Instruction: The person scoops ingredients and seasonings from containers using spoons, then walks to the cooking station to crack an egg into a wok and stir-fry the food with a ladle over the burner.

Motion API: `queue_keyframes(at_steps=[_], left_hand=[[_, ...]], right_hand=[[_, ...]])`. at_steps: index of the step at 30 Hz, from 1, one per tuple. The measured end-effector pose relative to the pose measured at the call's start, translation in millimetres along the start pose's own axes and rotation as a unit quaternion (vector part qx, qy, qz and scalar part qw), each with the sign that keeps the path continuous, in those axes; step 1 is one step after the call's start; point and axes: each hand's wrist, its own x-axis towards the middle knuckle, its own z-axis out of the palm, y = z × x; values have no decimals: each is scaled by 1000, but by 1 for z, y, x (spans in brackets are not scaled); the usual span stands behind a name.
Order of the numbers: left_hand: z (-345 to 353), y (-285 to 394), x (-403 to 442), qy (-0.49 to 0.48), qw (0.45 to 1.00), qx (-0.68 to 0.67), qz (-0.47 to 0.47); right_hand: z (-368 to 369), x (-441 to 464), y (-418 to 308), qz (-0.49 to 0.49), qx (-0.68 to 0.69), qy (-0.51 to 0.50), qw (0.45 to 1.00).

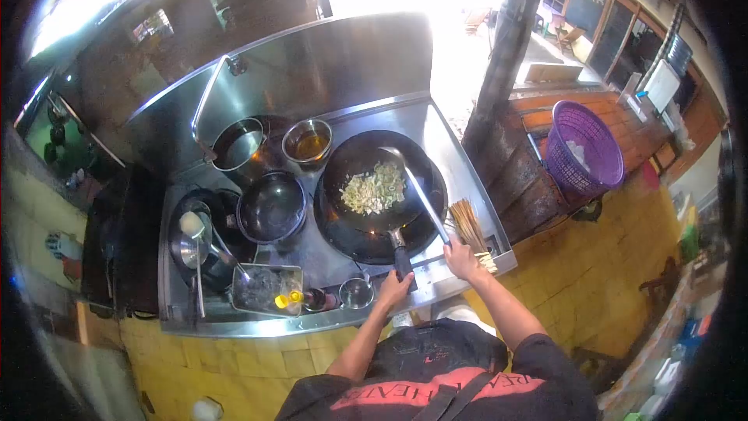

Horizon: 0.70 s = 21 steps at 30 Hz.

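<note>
A black wok (351,168) sits on the right burner of the steel stove, with pale and green chopped food (374,190) inside. My left hand (395,288) is closed around the wok's dark handle (400,256). In my right hand (463,260) is the long metal handle of a ladle (425,201), whose head rests in the wok near the food's upper right edge. A bamboo brush (466,226) lies just beyond my right hand. A small metal cup (356,293) stands left of my left hand, beside a dark bottle with a yellow cap (318,299).
Left of the wok are a dark bowl (272,206), a bowl of brownish liquid (307,142), a round pot (238,145), a metal tray (266,290) and a strainer with ladles (193,249). A purple basket (583,148) and a wooden post (506,54) are at right.
</note>
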Motion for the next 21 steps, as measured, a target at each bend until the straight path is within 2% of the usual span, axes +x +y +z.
queue_keyframes(at_steps=[1, 2, 5, 6, 7, 10, 12, 13, 15, 16, 17, 19, 21], left_hand=[[6, -10, 6, 33, 999, -7, 35], [6, -8, 4, 26, 999, -22, 34], [-3, 10, -9, -7, 999, -18, -27], [-4, 11, -12, -6, 998, -63, -17], [-4, 12, -14, 3, 997, -73, -22], [-9, 21, -15, 56, 997, -40, 23], [-12, 34, -17, 20, 999, -31, -7], [-12, 38, -13, 28, 999, -37, -6], [-9, 44, -3, -12, 986, -121, -112], [0, 35, 11, -42, 960, -245, -129], [5, 42, 12, -39, 960, -247, -129], [7, 60, 10, -12, 843, -528, -101], [5, 74, 5, -19, 839, -536, -89]], right_hand=[[6, 1, 5, -40, 17, 7, 999], [-8, -2, 2, -43, 10, 3, 999], [-90, -20, -37, 24, 149, -210, 966], [-89, -22, -25, -142, 68, -97, 983], [-93, -25, -13, -150, 61, -106, 981], [-149, -51, -41, -136, -1, -119, 984], [-161, -51, -55, -57, -98, -175, 978], [-152, -46, -61, -66, -102, -176, 977], [-111, -35, -70, 11, -156, -126, 980], [-81, -25, -65, -14, -147, -114, 982], [-60, -19, -59, -37, -136, -105, 985], [-73, -14, -53, -44, -109, -124, 985], [-122, -11, -44, -86, -110, -190, 972]])
